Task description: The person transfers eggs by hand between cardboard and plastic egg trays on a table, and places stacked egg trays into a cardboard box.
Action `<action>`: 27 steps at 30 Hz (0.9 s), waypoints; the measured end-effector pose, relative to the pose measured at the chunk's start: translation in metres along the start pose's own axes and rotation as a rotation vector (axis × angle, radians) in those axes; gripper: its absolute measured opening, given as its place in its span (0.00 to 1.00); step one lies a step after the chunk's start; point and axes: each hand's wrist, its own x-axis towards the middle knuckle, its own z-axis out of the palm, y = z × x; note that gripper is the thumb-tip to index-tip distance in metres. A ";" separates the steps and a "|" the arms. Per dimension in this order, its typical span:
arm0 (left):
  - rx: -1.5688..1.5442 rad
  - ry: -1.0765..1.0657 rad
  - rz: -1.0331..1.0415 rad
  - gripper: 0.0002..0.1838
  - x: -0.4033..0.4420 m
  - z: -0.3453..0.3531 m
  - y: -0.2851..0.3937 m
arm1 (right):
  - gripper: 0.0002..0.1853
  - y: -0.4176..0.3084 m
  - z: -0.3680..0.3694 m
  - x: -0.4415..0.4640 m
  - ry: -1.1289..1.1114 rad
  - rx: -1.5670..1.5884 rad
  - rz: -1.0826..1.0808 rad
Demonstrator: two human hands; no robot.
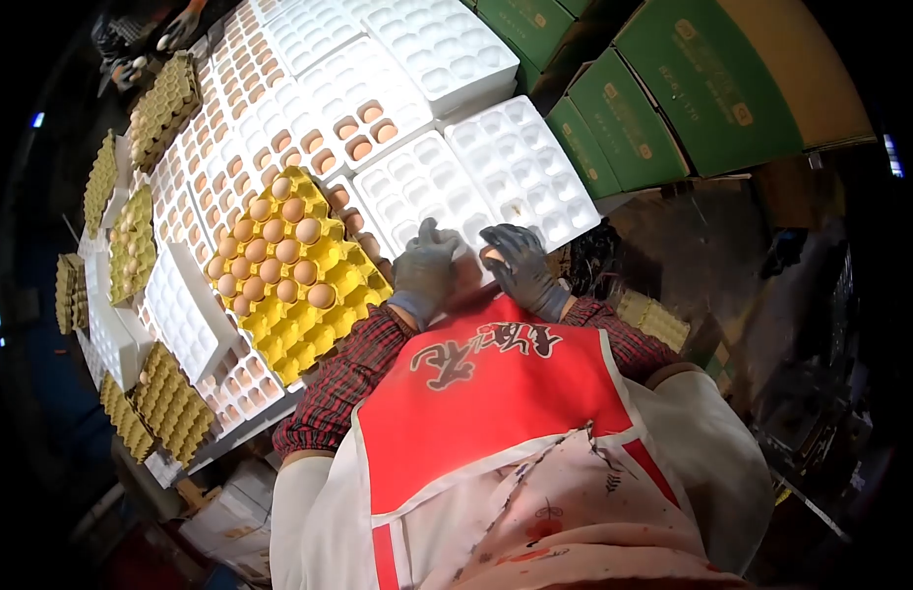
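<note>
Where the two hands meet the work: just above the centre, at the near edge of the white foam trays, both in grey gloves
Left hand (424, 267): fingers loosely curled, thumb side toward the other hand; I cannot tell whether it holds anything
Right hand (523, 267): fingers bent and slightly parted over one brown egg (492, 255), touching it; how firmly they grip, I cannot tell
Near foam trays: two white ones, side by side, the first (417, 187) at 12 o'clock, the second (520, 172) at 1 o'clock with one dark speck
Foam tray with four eggs (378, 84): at 11 o'clock, the four brown eggs clustered in its near corner
Yellow egg tray (353, 270): one, at 9 o'clock, tilted across the foam trays, about eighteen loose eggs (271, 270) on it, bare pits toward the left forearm
Pulp trays (171, 403): several stacks from 8 to 10 o'clock, too crowded for a sure count
Green cartons (629, 118): at least three at 1 to 2 o'clock, pale print too small to read surely
Red apron (496, 393): at 6 o'clock, large dark characters, white-edged, not surely readable
Co-worker's gloved hand (186, 25): one, between 10 and 11 o'clock
</note>
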 end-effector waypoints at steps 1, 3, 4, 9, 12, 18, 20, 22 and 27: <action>-0.031 0.021 0.024 0.23 0.007 0.017 0.000 | 0.24 0.002 -0.007 0.001 0.073 0.060 0.093; 0.059 -0.075 -0.018 0.25 0.018 0.026 0.011 | 0.24 0.009 -0.018 0.008 0.196 0.157 0.220; 0.111 -0.150 -0.094 0.26 0.024 0.022 0.023 | 0.24 0.009 -0.025 0.013 0.205 0.184 0.257; -0.066 0.327 0.231 0.32 0.064 0.066 0.017 | 0.22 0.019 -0.023 0.036 0.279 0.360 0.321; -0.034 0.336 0.104 0.34 0.055 0.062 0.017 | 0.23 0.021 -0.003 0.055 0.314 0.529 0.393; -0.039 0.467 -0.307 0.16 -0.087 -0.077 -0.045 | 0.22 -0.082 -0.004 0.126 -0.022 0.566 -0.039; 0.127 0.351 -0.448 0.16 -0.121 -0.076 -0.076 | 0.21 -0.115 0.022 0.163 -0.116 0.520 -0.229; 0.116 0.409 -0.382 0.16 -0.128 -0.057 -0.096 | 0.19 -0.144 0.043 0.199 -0.157 0.374 -0.356; -0.355 0.570 -0.311 0.21 -0.146 -0.068 -0.116 | 0.18 -0.149 0.087 0.250 -0.438 0.161 -0.326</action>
